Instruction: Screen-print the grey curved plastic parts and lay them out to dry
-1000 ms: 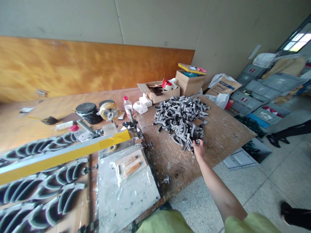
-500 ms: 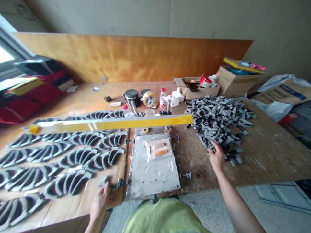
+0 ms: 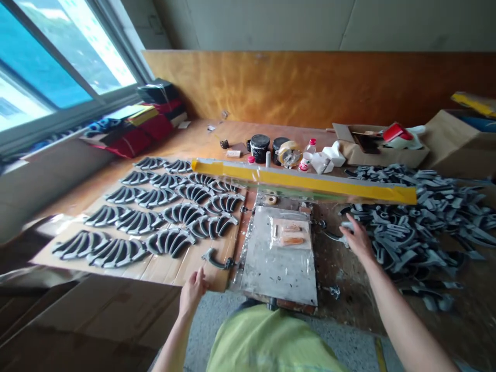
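My right hand [image 3: 357,238] holds a curved grey part [image 3: 336,237] by one end, at the left side of a large heap of similar parts [image 3: 403,227]. Near the front edge of the cardboard sheet [image 3: 155,268], my left hand [image 3: 194,289] has its fingers curled together, with nothing visible in them. Just beyond it lies a single curved part [image 3: 214,260], apart from the fingers. Rows of nested curved parts [image 3: 174,242] cover much of the cardboard. Between my hands is a grey plate [image 3: 279,268] under clear plastic, with a small bagged item [image 3: 290,235] on it.
A long yellow-edged strip [image 3: 310,181] spans the bench beyond the plate. Behind it stand black tubs [image 3: 259,150], a tape roll [image 3: 290,155] and a bottle [image 3: 311,146]. Open cardboard boxes [image 3: 372,155] are at the back right. Small metal fittings [image 3: 334,292] flank the plate.
The view has swung left, showing more window and cardboard. My right hand has drawn a curved part leftward from the heap. My left hand has come off the single curved part.
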The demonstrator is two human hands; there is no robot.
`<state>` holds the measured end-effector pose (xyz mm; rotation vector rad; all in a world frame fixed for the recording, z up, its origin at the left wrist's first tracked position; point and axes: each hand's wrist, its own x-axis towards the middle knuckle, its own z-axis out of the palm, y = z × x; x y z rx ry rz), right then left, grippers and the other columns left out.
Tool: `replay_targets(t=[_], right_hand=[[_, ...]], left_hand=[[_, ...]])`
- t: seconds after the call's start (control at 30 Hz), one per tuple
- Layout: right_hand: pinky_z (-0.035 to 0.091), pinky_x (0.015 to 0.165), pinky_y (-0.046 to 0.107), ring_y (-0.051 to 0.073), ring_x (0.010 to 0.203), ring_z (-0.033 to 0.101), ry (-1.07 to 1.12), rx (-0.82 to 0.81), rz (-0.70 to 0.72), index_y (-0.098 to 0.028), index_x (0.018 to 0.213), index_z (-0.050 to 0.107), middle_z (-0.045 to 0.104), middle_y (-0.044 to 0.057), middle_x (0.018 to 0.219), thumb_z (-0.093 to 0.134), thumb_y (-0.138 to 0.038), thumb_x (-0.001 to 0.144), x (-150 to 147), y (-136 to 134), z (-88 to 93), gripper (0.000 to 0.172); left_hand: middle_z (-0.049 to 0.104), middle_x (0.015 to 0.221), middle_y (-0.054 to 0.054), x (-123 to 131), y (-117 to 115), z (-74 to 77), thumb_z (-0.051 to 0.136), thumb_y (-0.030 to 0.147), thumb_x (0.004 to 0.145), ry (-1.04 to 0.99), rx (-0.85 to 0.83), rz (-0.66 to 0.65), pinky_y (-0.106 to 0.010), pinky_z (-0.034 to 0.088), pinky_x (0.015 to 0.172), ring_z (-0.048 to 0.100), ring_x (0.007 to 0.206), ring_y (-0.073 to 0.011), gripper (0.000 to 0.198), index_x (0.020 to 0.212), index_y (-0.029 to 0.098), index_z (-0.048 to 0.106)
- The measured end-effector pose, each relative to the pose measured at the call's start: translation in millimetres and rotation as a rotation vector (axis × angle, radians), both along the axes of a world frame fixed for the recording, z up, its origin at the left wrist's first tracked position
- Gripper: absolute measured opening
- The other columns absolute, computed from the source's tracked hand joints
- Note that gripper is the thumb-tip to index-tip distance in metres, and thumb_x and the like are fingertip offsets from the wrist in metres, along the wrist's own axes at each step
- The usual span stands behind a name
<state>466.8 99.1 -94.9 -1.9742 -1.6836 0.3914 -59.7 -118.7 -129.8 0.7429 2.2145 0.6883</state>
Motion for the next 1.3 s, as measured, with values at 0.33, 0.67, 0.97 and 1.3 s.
replay_targets(t=[0.33, 0.67, 0.97, 1.3], right_hand=[[0.052, 0.091, 0.037, 0.021, 0.101, 0.061, -0.045, 0.312, 0.647, -0.029, 0.143, 0.047, 0.069, 0.004, 0.118, 0.053, -0.018, 0.091, -122.5, -21.2, 26.0, 0.053], [0.049, 0.1, 0.045, 0.023, 0.121, 0.055, -0.129, 0.253, 0.908, -0.025, 0.129, 0.062, 0.064, 0.007, 0.129, 0.044, -0.009, 0.093, -164.5, -28.6, -8.8, 0.043], [0.035, 0.112, 0.047, 0.027, 0.139, 0.039, -0.301, 0.158, 0.905, -0.023, 0.139, 0.052, 0.047, 0.009, 0.147, 0.051, -0.02, 0.094, -177.7, -22.4, 19.3, 0.045], [0.036, 0.11, 0.049, 0.026, 0.129, 0.051, -0.121, 0.042, 0.79, -0.027, 0.132, 0.058, 0.06, 0.007, 0.136, 0.059, -0.033, 0.089, -157.6, -17.9, 24.7, 0.044]], left_hand=[[0.06, 0.057, 0.0, 13.4, 42.7, 38.5, 0.048, 0.071, 0.079, -0.134, 0.313, 0.033, -0.027, 0.046, 0.054, 0.057, 0.054, -0.0164, 0.054, 0.079, 0.018, 0.059], [0.06, 0.058, 0.002, 54.1, 110.3, 116.7, 0.052, 0.06, 0.086, -0.148, 0.567, -0.135, -0.022, 0.044, 0.054, 0.054, 0.054, -0.0121, 0.042, 0.077, 0.02, 0.059], [0.059, 0.057, 0.003, 73.0, 171.7, 231.0, 0.048, 0.054, 0.09, -0.228, 0.996, -0.154, -0.019, 0.043, 0.049, 0.052, 0.048, -0.0087, 0.038, 0.082, 0.019, 0.061], [0.067, 0.062, -0.003, 81.0, 148.1, 232.1, 0.044, 0.059, 0.089, -0.287, 0.878, -0.211, -0.023, 0.045, 0.051, 0.06, 0.056, -0.0144, 0.053, 0.075, 0.016, 0.072]])
